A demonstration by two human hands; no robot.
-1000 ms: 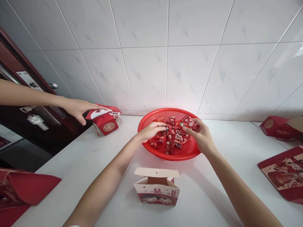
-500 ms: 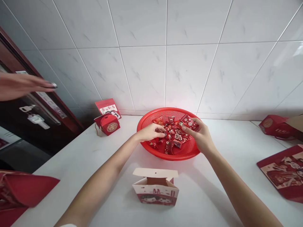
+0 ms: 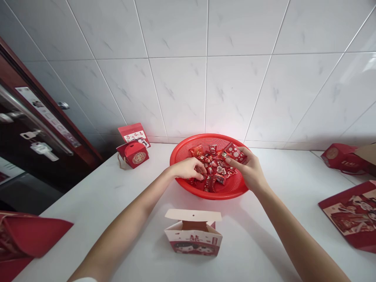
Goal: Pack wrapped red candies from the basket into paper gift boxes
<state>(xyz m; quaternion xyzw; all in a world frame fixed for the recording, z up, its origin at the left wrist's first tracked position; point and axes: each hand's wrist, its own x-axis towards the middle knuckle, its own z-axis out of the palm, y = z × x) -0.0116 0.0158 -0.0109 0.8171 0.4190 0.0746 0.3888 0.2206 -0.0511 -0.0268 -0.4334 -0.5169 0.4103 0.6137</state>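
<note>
Left grip (image 3: pixel 190 169) palm-down over candies (image 3: pixel 221 170)

Keys (image 3: pixel 44 150) hang at the dark red door (image 3: pixel 17 74) on the left, near the pale tiled wall (image 3: pixel 235 86).

Pale tiled wall (image 3: pixel 235 90), grey marbling; white table (image 3: pixel 123 196) against it; dark red door (image 3: pixel 38 113) left, keys (image 3: pixel 44 150) hanging.

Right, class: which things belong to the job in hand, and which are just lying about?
Seemingly in the job:
red basket
wrapped sweets
patterned packet in right hand
open box before basket

Apparently not:
small red box, back left
red carton, near left
red box, far right
hanging keys
</note>
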